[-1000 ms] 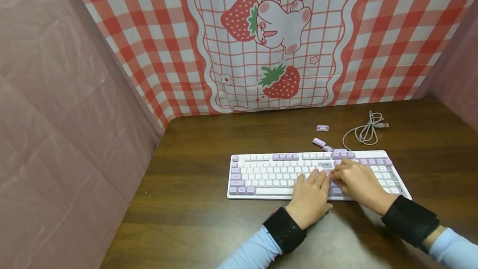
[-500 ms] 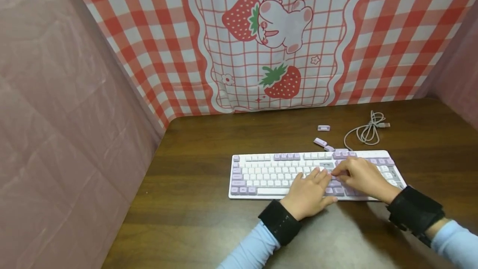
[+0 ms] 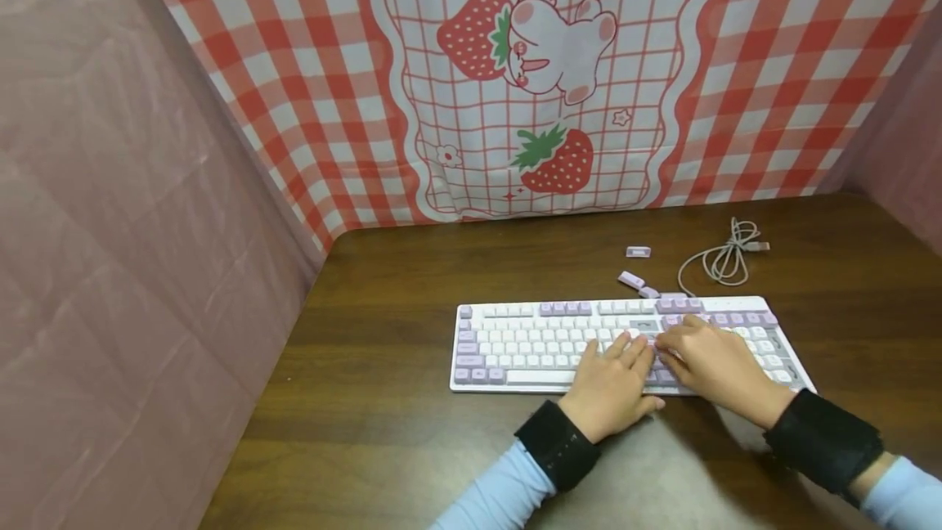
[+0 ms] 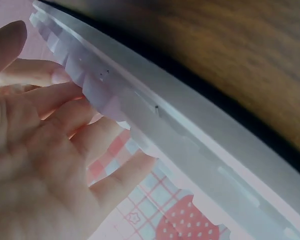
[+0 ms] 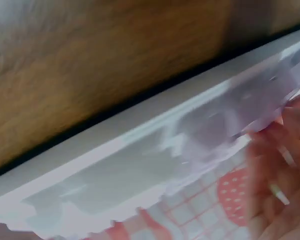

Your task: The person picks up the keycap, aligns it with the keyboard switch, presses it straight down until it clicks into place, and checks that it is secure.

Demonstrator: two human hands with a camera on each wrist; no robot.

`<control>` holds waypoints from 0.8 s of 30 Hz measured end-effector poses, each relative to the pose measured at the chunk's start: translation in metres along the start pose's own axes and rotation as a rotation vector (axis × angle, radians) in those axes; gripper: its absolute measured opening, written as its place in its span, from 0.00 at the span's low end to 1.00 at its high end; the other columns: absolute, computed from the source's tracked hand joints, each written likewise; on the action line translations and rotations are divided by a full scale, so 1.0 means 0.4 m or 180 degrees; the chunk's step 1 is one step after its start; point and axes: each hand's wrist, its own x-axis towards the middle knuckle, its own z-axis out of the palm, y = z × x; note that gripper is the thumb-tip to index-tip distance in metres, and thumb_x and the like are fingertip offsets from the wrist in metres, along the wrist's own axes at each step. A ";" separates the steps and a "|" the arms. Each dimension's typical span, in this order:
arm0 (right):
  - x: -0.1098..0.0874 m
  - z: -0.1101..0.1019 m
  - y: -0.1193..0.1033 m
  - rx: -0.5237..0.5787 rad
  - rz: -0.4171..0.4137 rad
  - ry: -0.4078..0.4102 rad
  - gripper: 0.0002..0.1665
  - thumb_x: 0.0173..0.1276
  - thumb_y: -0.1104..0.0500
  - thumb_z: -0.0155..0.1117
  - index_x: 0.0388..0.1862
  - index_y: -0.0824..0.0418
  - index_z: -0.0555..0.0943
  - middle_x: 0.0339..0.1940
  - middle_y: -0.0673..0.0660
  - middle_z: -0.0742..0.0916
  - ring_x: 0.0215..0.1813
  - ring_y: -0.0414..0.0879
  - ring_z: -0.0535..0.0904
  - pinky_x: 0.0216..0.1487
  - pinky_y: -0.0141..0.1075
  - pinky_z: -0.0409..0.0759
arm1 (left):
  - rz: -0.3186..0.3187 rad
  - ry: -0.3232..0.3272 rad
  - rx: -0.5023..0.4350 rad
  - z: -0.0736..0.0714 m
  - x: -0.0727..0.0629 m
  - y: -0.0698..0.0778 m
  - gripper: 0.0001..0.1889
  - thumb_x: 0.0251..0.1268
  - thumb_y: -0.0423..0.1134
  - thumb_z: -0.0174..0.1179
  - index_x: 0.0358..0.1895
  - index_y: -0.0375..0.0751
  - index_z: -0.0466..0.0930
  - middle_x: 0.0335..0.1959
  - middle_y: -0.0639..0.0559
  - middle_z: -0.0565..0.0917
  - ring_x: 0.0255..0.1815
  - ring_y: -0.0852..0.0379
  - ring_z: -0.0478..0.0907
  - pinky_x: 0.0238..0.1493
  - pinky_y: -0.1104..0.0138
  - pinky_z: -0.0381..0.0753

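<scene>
A white keyboard (image 3: 540,348) with white and purple keys lies on the brown table. In the head view my left hand (image 3: 609,391) rests on its right-middle keys, fingers stretched out, thumb toward the front edge. The left wrist view shows the spread fingers of that left hand (image 4: 45,135) along the key tops. Just beside it, my right hand (image 3: 714,366) has its thumb and fingers bent together, pinching a purple keycap at the key row, mostly covered by the fingertips. The right wrist view has the right hand (image 5: 277,172) at the purple keys (image 5: 210,132).
Behind the keyboard lie loose purple keycaps, one farther back (image 3: 638,252) and a long one (image 3: 630,280) nearer. A coiled grey USB cable (image 3: 727,256) sits at the back right. Grey bare spots show at the keyboard's upper right (image 3: 643,325). A strawberry-print checked cloth (image 3: 555,162) hangs behind.
The keyboard and cable sit slightly farther right in view. My right hand has lowered and come closer over the keys; the left thumb, swung outward half a second ago, is a little nearer the palm.
</scene>
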 end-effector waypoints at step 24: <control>-0.056 -0.002 -0.058 -0.0187 0.0008 -0.0222 0.31 0.51 0.51 0.68 0.48 0.73 0.79 0.51 0.69 0.83 0.52 0.63 0.78 0.45 0.57 0.74 | -0.0120 -0.0080 0.0257 0.001 -0.011 0.026 0.41 0.55 0.70 0.49 0.71 0.57 0.55 0.73 0.65 0.58 0.73 0.65 0.55 0.64 0.62 0.65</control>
